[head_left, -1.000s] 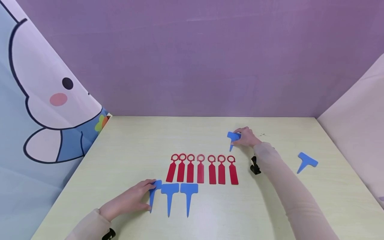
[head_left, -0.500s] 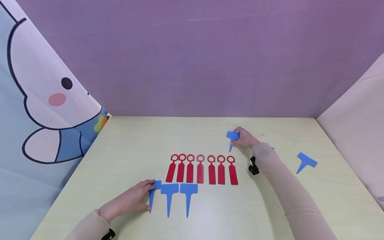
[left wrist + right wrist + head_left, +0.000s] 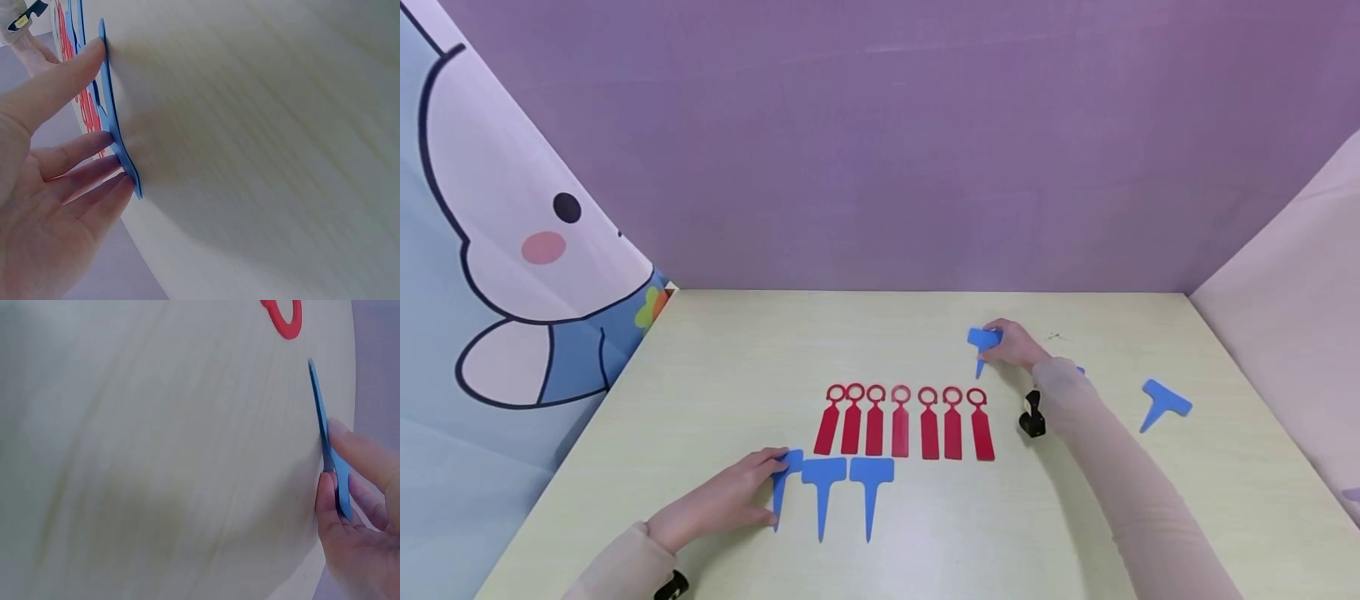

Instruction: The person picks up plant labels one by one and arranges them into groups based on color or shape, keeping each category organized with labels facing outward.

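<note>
Two blue T-shaped plant labels [image 3: 823, 492] [image 3: 872, 492] lie side by side on the table. Left of them, my left hand [image 3: 726, 500] rests on a third blue plant label [image 3: 115, 119]; its thumb touches the stem tip and its fairly straight fingertips touch the head. At the back, my right hand [image 3: 1015, 346] pinches another blue plant label [image 3: 331, 447] between thumb and fingers, stem pointing toward me. Several red tags with ring tops [image 3: 901, 425] form a row between the hands.
One blue plant label [image 3: 1165, 404] lies at the right side of the table [image 3: 737, 358]. The right sleeve [image 3: 1120, 467] mostly covers another blue piece [image 3: 1080, 370]. A purple wall [image 3: 925, 150] stands behind the table, and a cartoon-printed cloth [image 3: 505, 250] hangs at the left.
Almost nothing differs. My right hand, with its plant label, has shifted very slightly, and a blue piece behind the right forearm has come partly into sight. The left hand stays put.
</note>
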A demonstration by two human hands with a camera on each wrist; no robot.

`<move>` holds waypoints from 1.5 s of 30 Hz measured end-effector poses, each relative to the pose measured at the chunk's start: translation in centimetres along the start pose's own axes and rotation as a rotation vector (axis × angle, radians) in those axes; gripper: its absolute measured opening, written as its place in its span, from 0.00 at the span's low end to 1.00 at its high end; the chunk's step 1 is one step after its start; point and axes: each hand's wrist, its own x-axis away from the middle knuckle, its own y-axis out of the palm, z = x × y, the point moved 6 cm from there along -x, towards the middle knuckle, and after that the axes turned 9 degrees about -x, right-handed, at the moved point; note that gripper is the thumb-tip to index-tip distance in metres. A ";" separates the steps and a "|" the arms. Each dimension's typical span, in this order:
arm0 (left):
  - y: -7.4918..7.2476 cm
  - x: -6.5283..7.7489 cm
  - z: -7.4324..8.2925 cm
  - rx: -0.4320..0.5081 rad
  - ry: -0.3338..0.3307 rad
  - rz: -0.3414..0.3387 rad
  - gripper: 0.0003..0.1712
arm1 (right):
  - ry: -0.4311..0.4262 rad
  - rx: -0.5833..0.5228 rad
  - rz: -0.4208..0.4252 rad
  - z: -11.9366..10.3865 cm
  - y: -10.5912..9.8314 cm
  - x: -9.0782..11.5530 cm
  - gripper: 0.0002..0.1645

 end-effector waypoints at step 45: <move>-0.1 -0.9 0.4 0.014 -0.019 0.006 0.39 | 0.105 -0.487 0.037 -0.3 -1.3 2.7 0.23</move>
